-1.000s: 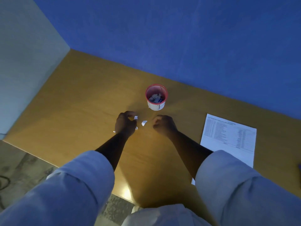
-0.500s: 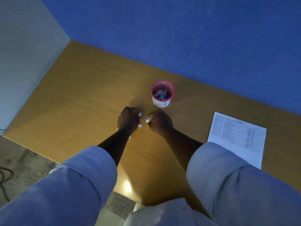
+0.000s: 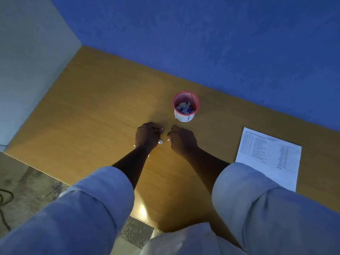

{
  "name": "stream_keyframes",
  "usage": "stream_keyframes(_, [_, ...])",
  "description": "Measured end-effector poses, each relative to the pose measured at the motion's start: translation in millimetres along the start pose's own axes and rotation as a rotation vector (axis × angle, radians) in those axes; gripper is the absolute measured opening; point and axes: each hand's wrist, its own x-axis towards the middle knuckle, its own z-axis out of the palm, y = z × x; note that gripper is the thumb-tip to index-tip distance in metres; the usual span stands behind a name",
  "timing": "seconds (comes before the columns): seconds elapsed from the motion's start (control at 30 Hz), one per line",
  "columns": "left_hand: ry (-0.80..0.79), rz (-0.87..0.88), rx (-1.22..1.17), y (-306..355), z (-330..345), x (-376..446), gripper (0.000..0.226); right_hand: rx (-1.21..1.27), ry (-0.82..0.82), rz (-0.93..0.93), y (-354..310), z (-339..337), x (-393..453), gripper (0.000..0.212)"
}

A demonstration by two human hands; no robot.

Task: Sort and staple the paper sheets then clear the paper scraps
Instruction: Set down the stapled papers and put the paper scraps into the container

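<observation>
Scraps of white paper [image 3: 160, 141], at least three visible bits, poking from left hand [image 3: 148, 137], clenched around them, just short of cup. Right hand [image 3: 182, 140] beside, curled with a white speck at fingertips; grasp cannot tell. One red-rimmed cup [image 3: 186, 106], upright, holding white and blue scraps. One printed sheet [image 3: 269, 157] flat, well right of cup, long axis running toward table's [image 3: 92, 107] near edge.

A wooden counter [image 3: 103, 100] with a warm tan top stands in the corner where a blue wall [image 3: 202, 34] meets a pale grey wall [image 3: 27, 61]. Below the counter's near edge lies a mottled stone floor [image 3: 35, 183], with a dark cable [image 3: 3, 205] at its far left.
</observation>
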Motion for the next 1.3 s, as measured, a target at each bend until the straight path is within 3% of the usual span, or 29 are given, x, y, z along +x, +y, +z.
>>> stream_keyframes(0.3, [0.222,0.057,-0.325,39.3,-8.5,16.1,0.014,0.184,0.267,-0.238,11.6,-39.2,5.6,0.022])
stream_keyframes(0.5, [0.203,0.279,-0.318,69.6,-14.5,19.1,0.019,0.177,0.464,-0.053,30.2,-59.6,6.3,0.023])
stream_keyframes(0.63, [0.185,0.394,-0.203,83.1,-13.3,19.1,0.023,0.166,0.491,0.121,39.9,-75.7,9.6,0.025])
stream_keyframes(0.83, [0.183,0.423,-0.083,98.3,-8.7,17.8,0.027,0.191,0.464,0.282,45.1,-91.2,20.2,0.022])
stream_keyframes(1.1, [0.167,0.420,-0.014,103.8,-6.6,17.4,0.024,0.181,0.419,0.330,45.9,-92.8,25.1,0.026])
stream_keyframes(1.3, [0.187,0.430,0.006,100.2,-12.4,21.0,0.024,0.166,0.517,0.282,46.8,-95.7,20.5,0.026])
